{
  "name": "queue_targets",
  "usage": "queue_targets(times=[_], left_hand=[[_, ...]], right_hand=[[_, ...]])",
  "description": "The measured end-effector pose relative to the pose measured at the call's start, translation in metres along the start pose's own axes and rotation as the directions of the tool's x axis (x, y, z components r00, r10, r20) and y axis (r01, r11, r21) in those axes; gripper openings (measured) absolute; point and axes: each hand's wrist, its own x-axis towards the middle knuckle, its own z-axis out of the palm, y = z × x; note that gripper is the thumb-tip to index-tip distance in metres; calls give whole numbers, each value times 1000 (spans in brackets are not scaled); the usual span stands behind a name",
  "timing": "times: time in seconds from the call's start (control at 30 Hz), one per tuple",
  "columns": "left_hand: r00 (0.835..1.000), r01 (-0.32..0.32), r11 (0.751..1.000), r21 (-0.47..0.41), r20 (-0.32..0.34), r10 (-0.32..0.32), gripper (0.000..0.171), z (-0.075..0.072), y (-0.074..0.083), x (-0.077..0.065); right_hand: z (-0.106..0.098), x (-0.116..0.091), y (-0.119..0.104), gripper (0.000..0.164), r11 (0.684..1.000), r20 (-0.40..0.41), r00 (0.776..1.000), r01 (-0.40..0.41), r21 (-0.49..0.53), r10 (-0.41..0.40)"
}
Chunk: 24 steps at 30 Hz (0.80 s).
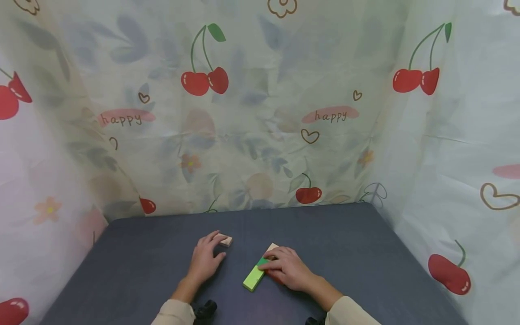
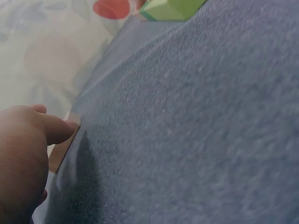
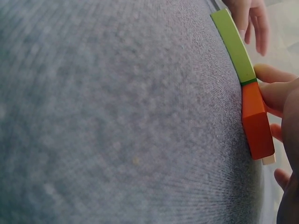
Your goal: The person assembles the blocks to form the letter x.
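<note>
In the head view my left hand (image 1: 204, 261) reaches forward with its index finger over a small pale wooden block (image 1: 226, 241). A digit overlaps the end of that pale block (image 2: 63, 151) in the left wrist view. To the right, my right hand (image 1: 289, 269) rests its fingers on a slanting row of blocks. A lime green block (image 1: 253, 278) forms the near end, a darker green part (image 1: 262, 261) shows by the fingertips, and pale wood (image 1: 272, 247) shows at the far end. An orange block (image 3: 258, 133) adjoins the lime one, mostly covered by my hand in the head view.
Dark grey cloth covers the table (image 1: 345, 253). A pale curtain (image 1: 252, 113) printed with cherries and flowers hangs behind and at both sides. Black wrist devices (image 1: 206, 310) sit at both cuffs.
</note>
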Motion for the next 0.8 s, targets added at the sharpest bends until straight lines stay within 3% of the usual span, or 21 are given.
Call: queue_targets(times=[0.43, 0.8], left_hand=[[993, 23, 998, 66, 111, -30, 58, -1, -3, 10], [986, 15, 993, 115, 166, -34, 53, -11, -2, 21]], right_hand=[[-2, 0, 0, 29, 1000, 5, 1000, 3, -1, -3], [-1, 0, -1, 28, 1000, 11, 1000, -11, 1, 11]])
